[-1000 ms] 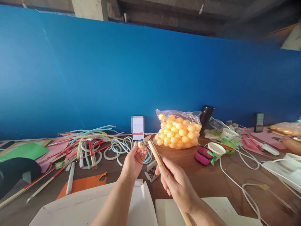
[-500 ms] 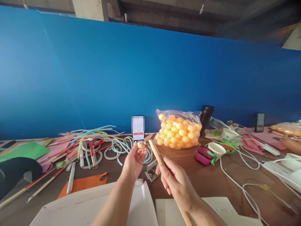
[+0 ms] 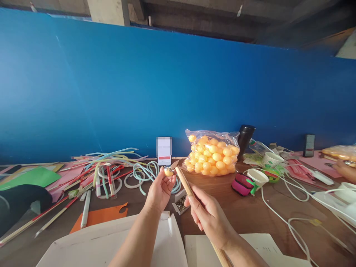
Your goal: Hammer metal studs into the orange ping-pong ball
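Centrally, above the near part of the tabletop, a small orange ball is pinched in the raised fingertips of the left hand. A wooden-handled tool is gripped in the closed right hand, its head set just beside the ball; contact cannot be judged. A small box of metal studs is seen beneath them, and a bag of orange balls is placed at the far edge.
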A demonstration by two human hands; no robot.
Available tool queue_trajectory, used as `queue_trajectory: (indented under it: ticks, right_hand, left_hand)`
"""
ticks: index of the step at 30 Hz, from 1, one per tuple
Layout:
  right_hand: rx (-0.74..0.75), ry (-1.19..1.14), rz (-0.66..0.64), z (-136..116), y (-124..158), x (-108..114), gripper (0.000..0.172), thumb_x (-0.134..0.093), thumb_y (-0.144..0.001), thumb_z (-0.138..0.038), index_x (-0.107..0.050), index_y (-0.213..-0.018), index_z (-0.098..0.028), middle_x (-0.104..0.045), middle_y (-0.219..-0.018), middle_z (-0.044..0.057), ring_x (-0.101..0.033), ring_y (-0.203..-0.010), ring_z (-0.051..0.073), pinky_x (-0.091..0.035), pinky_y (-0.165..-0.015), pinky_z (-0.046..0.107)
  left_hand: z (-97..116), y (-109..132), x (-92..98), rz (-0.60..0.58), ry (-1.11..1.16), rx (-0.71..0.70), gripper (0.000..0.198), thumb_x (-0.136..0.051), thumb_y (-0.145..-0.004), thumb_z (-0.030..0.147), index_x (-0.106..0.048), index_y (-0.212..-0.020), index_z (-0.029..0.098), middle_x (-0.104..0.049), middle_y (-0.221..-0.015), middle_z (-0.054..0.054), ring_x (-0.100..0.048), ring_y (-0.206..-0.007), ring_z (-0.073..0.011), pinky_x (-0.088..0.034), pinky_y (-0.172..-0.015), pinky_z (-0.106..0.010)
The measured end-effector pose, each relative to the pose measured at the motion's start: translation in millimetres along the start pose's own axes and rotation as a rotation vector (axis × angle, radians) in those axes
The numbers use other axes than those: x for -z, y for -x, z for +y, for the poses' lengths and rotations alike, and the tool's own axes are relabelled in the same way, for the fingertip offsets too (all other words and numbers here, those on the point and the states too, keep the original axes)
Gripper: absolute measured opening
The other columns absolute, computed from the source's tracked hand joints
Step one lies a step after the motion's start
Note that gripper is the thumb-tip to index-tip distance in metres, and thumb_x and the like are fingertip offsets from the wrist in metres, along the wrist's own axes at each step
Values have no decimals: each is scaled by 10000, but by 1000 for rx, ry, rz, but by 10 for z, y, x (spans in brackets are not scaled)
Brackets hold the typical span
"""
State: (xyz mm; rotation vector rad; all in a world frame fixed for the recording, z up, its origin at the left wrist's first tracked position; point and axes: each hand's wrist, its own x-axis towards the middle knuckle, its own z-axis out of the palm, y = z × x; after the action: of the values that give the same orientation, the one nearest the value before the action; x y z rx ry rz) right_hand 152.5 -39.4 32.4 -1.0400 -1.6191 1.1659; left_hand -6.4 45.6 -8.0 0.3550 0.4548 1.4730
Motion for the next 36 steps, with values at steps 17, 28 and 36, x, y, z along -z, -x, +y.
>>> queue_trajectory:
  ticks: [17, 28, 36]
  right_hand:
    - [-3, 7, 0, 24, -6, -13, 365, -428, -975, -433, -523, -1253, -217, -571, -814, 5, -424, -469, 76, -376, -386, 182]
    - [-6, 16, -7, 24, -14, -12, 323, -424, -983, -415, -540, -1198, -205, -562, -799, -3, -414, -454, 63, -376, -392, 181]
    - [-6, 34, -1, 36, -12, -13, 353, -418, -979, -434, -532, -1221, -204, -567, -799, 3, -424, -452, 74, -377, -390, 190]
  left_hand:
    - [-35, -4, 15, -55, -126, -111, 163, -658, -820, 254, -656, -913, 120, -711, -917, -74, -672, -773, -105, -561, -744, -201]
    - [-50, -12, 27, -38, -148, -130, 163, -691, -792, 255, -649, -892, 132, -702, -871, -41, -658, -737, -88, -550, -747, -198]
    - [-47, -15, 22, -14, -143, -133, 162, -705, -779, 247, -652, -885, 136, -690, -830, -28, -654, -708, -81, -552, -731, -189]
